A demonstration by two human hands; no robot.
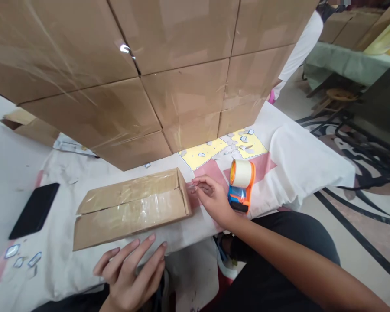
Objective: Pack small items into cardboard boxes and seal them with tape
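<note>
A flat cardboard box lies on the cloth-covered table, with shiny clear tape along its top seam. At its right end, my right hand is closed, thumb and fingertips pinched together beside the box edge. A faint clear glint shows at those fingertips, too small to make out. My left hand hovers at the near side of the box, palm down, fingers apart and holding nothing. Just right of my right hand, an orange and blue tape dispenser with a wide roll rests on the cloth.
A tall stack of taped cardboard boxes stands behind the box. A black phone lies at the left, with an opened carton beyond it. Behind the stack shows a person's white sleeve. A stool stands at the right.
</note>
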